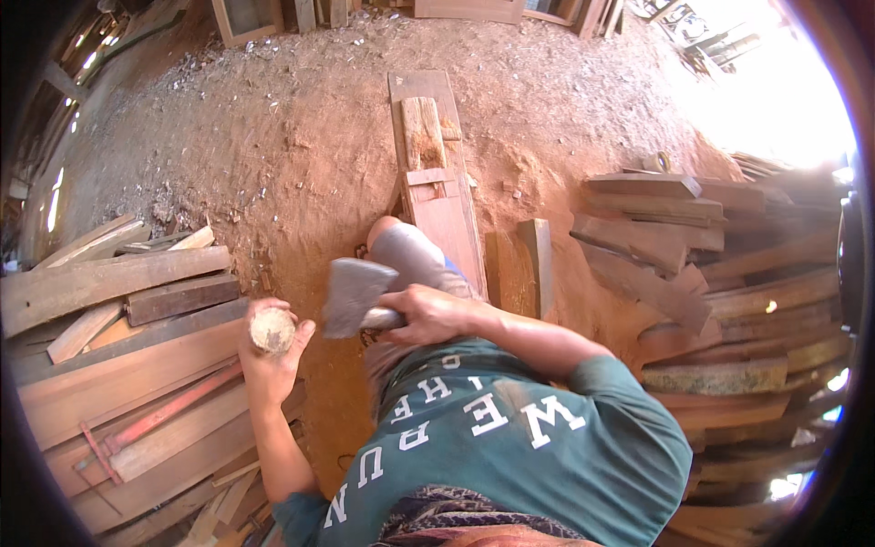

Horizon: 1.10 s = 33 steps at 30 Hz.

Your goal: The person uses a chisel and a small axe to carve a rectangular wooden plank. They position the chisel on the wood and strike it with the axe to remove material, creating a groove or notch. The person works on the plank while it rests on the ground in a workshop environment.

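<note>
My left hand (273, 363) is closed round a short round piece of wood (272, 330), whose pale, rough end faces up. The rest of that piece is hidden below my fingers. In front of my body, my right hand (427, 313) grips a hatchet (358, 290) by its handle, close under the head. The grey blade points left, toward the wood, with a gap between the two. Beyond my knee lies a long plank bench (447, 232), which bears a worn timber block (422, 132) and a small crosspiece (430, 176).
Stacked boards (118, 283) lie on my left, with a red bar clamp (164, 415) among them. More timber (665, 205) is piled on my right, topped by a roll of tape (658, 162). A short board (538, 264) stands right of the bench. Wooden frames (246, 20) lean at the far side.
</note>
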Available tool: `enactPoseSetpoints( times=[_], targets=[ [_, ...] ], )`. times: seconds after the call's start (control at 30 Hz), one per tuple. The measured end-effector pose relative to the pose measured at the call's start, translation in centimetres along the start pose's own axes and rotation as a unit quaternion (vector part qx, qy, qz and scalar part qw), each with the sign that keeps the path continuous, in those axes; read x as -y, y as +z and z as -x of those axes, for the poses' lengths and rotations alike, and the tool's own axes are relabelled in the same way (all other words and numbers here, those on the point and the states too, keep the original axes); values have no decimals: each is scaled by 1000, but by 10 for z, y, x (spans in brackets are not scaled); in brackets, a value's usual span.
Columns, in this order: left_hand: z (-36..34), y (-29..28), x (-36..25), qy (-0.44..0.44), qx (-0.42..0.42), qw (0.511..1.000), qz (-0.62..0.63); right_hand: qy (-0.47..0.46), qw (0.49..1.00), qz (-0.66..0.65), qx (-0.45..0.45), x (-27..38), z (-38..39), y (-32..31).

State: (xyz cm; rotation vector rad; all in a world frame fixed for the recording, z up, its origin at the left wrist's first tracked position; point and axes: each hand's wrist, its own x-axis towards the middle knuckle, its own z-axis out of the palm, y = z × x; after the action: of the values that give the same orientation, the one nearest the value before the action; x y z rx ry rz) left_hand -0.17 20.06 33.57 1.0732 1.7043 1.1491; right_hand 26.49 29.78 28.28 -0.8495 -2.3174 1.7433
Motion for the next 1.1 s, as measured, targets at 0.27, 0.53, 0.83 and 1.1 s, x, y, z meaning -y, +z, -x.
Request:
enactPoseSetpoints(
  times=[0.27,0.53,0.83,1.1],
  targets=[
    [-107,245,-40,304,256,903,-163,225,865,-268,-360,-149,98,-123],
    [-168,462,31,280,405,851,-184,264,698,-343,-570,-262,186,-137],
    [-221,513,64,214,353,887,-209,341,670,-378,-539,-317,193,-126],
    [-239,527,82,187,301,916,-189,337,683,-372,-531,-303,171,-163]
  ],
)
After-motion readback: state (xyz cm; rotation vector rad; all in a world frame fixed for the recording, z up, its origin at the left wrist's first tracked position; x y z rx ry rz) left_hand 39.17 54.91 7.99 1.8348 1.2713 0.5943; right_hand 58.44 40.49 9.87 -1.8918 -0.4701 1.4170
